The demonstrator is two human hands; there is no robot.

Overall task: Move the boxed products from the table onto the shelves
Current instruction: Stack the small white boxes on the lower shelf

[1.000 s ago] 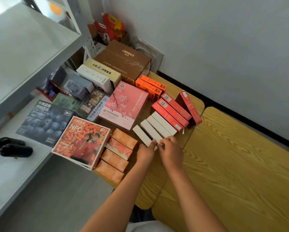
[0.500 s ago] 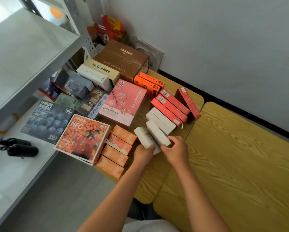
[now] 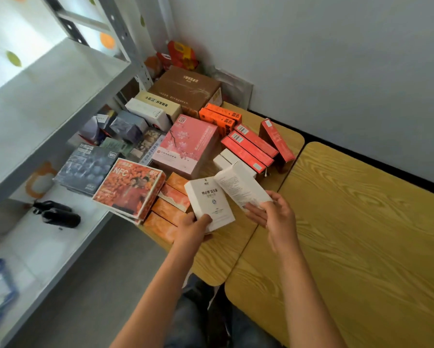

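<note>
- At frame centre, the left hand (image 3: 193,228) is gripping a white printed cardboard box (image 3: 209,202), fingers curled beneath.
- The right hand (image 3: 273,213) is pinching a second white box (image 3: 241,183).
- Both are hovering over the yellow wood-grain worktop (image 3: 356,222); grey metal shelves (image 3: 42,101) are standing left.

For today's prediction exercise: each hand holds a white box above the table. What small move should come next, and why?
Probably swing both boxes left toward the lower shelf. The left hand grips one white box, the right hand another, both lifted off the table, and that shelf has bare space.
</note>
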